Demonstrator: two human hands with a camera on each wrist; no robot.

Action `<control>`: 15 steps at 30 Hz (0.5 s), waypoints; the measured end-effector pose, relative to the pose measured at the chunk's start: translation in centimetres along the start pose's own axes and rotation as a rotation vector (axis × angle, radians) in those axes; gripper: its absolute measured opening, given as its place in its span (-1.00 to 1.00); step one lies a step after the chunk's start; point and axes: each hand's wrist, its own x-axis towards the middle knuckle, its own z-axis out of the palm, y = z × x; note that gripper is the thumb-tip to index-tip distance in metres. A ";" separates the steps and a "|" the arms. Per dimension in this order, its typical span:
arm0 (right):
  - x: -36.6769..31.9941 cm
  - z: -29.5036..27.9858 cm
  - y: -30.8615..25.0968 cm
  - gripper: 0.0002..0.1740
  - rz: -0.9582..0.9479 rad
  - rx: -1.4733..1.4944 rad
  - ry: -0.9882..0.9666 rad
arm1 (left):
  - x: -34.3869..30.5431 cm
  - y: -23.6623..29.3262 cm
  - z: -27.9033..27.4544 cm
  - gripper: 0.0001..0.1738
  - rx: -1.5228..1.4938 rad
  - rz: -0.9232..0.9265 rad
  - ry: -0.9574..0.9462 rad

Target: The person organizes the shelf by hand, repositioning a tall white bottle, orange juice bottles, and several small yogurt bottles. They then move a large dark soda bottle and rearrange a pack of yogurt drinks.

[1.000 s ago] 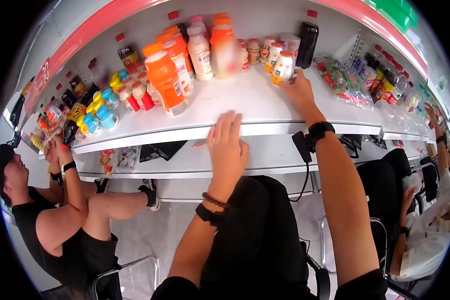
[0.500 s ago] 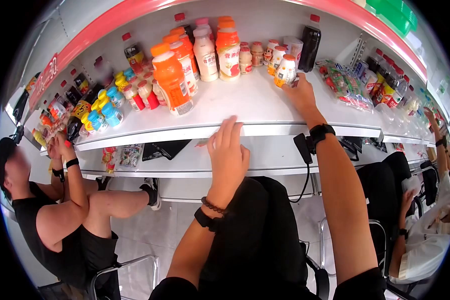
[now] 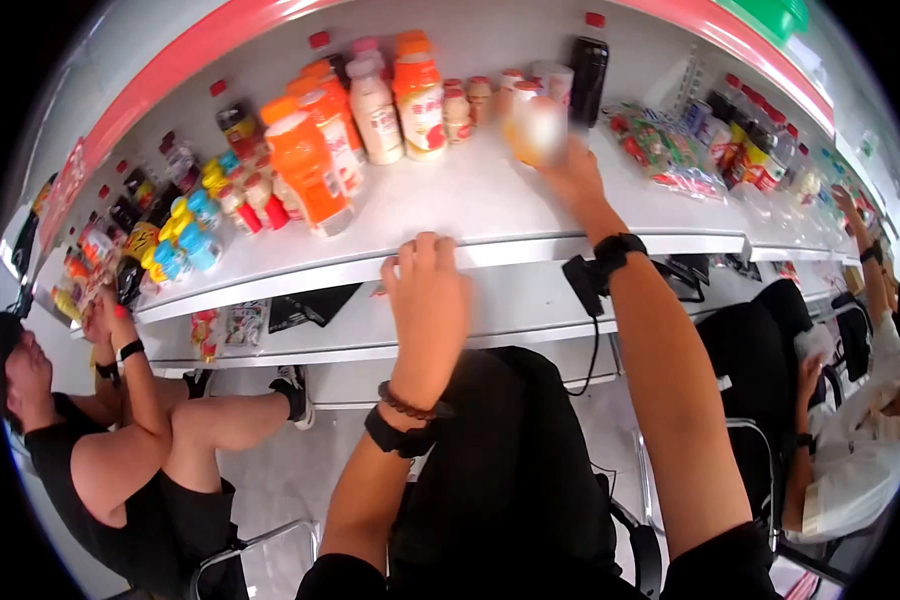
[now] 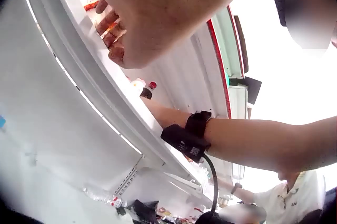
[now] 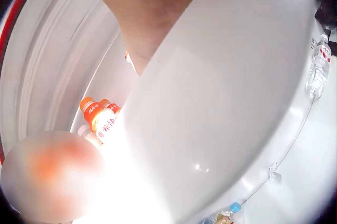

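Observation:
My right hand (image 3: 575, 178) holds a small white-and-yellow bottle (image 3: 536, 138) low on its right side, with the bottle standing on the white shelf (image 3: 450, 195). This bottle is blurred in the head view; in the right wrist view the wrist hides the fingers. Other small bottles and a tall dark cola bottle (image 3: 589, 75) stand just behind it. My left hand (image 3: 428, 310) rests at the shelf's front edge, its fingers loosely bent and holding nothing. The left wrist view also shows this hand (image 4: 152, 18) by the edge.
Large orange-capped bottles (image 3: 307, 170) stand left of centre, with small red-and-cream bottles and blue-and-yellow bottles (image 3: 200, 245) further left. A clear bag of wrapped packets (image 3: 660, 150) lies right. A lower shelf (image 3: 490, 312) runs beneath. Other people sit on both sides.
The head view has shifted, so the shelf items appear further left. My left fingers look more bent at the edge. My right hand stays at the same small bottle.

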 end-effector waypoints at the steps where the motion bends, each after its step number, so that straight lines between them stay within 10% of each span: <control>1: 0.1 -0.1 0.0 -0.31 0.019 -0.021 -0.004 | 0.1 -0.1 0.3 -0.66 0.027 0.007 0.016; 15: -0.5 -0.5 -0.9 -0.30 0.021 0.016 -0.017 | 2.4 -1.0 -0.7 -0.87 -0.006 0.081 -0.094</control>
